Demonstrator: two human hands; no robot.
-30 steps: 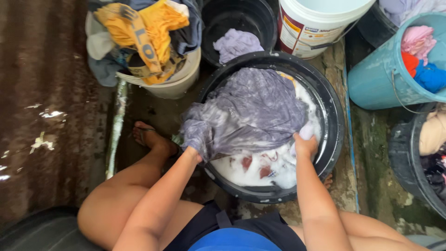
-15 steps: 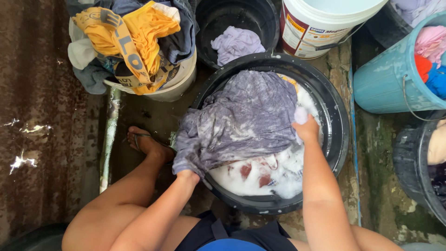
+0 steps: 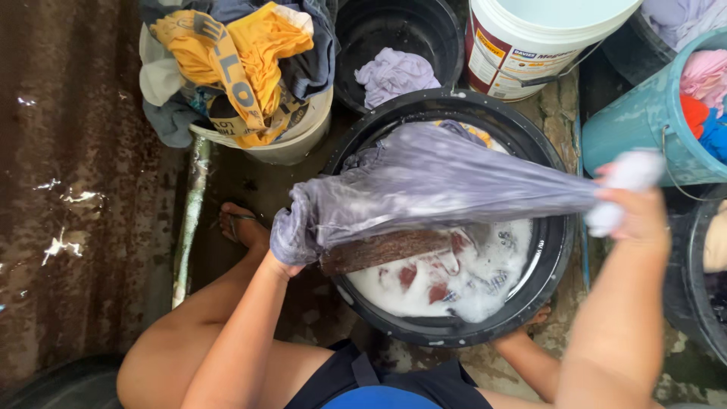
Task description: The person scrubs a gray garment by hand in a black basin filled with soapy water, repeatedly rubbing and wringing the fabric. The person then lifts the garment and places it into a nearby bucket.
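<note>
A: Cloth [image 3: 454, 185], grey-lilac and wet, pulled out long between the two hands above the black basin [image 3: 556, 250].

B: Where does each end sit?

A: One end is bunched up around the left hand [image 3: 286, 244], which is wrapped inside the fabric; that fist looks closed on it, though the fingers themselves are hidden. The other end runs to the right hand [image 3: 634, 206], raised and blurred, closed on the cloth with foam clinging around the knuckles.

B: How are the arms set?

A: The left forearm rises from the lower middle toward the near left rim of the basin. The right forearm comes up along the right side, with its hand out past the basin's right rim.

B: And under the cloth?

A: Soapy white water with reddish pieces showing through, and a brown ribbed washboard [image 3: 386, 250] just right of the left hand, lying across the suds.

B: Further out?

A: Beyond the left hand, a white bucket [image 3: 291, 144] heaped with yellow and dark clothes. Beyond the cloth, a black tub [image 3: 424, 30] holding a pale lilac rag. A white lidded pail [image 3: 530, 45] stands beside that, and a teal bucket [image 3: 636, 129] with pink and blue laundry sits just behind the right hand.
</note>
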